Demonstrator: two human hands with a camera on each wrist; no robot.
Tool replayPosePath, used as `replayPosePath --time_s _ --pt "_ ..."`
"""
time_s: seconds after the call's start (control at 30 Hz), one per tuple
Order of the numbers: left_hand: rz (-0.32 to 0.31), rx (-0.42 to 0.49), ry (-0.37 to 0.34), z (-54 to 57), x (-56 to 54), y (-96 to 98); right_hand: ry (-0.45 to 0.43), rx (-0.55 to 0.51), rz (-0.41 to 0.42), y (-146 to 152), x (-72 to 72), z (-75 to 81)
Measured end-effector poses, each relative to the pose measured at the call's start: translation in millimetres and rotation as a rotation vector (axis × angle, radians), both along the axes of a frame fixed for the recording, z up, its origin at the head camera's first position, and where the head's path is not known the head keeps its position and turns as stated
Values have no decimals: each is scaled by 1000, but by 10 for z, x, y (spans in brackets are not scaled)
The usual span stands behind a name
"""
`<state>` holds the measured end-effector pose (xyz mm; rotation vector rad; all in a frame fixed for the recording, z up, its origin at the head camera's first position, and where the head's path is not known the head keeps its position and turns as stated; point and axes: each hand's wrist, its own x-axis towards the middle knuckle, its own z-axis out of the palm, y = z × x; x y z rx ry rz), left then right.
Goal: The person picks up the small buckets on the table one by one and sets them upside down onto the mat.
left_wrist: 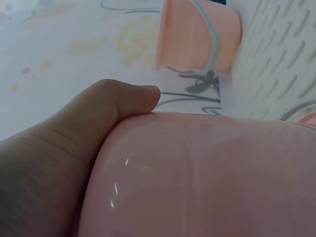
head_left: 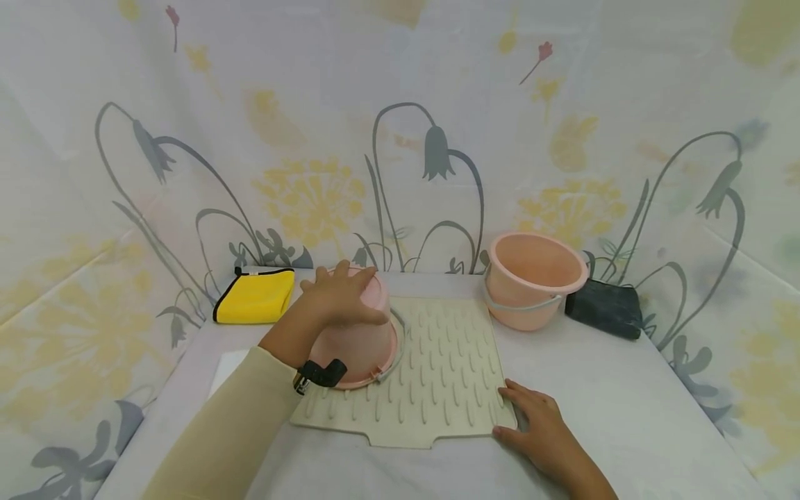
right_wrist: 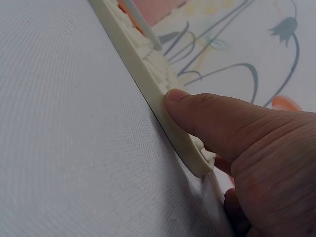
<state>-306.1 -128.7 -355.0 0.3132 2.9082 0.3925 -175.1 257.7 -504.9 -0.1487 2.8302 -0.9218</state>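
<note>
A pink bucket (head_left: 356, 347) stands upside down on the left part of a cream draining board (head_left: 444, 354) with raised ridges and a front lip. Spread over its upturned base, my left hand (head_left: 340, 298) grips it. The left wrist view shows the thumb (left_wrist: 133, 98) bent against the glossy bucket wall (left_wrist: 207, 173); the other fingers are hidden there. My right hand (head_left: 540, 430) holds the board's near right corner, its thumb (right_wrist: 197, 111) against the front edge and its fingers at the right side.
Behind the board on the right, a second pink bucket (head_left: 521, 305) stands upright with its handle down. A dark pouch (head_left: 603, 309) lies beside it. A yellow cloth with black edging (head_left: 256, 296) lies at the back left, and something flat and white (head_left: 228, 364) near the left forearm.
</note>
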Motion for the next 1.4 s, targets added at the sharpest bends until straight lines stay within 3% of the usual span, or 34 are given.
replayPosePath --time_s 0.4,0.73,1.03,1.4 --pt "60 18 -6 78 39 97 -5 -5 4 9 -17 -6" --pt "90 22 31 -21 7 120 -1 -4 3 22 -13 -22" --pt "114 166 137 -4 118 -5 6 -7 5 26 -10 -16" --pt "210 440 289 -258 303 -164 5 -1 -2 4 -4 4"
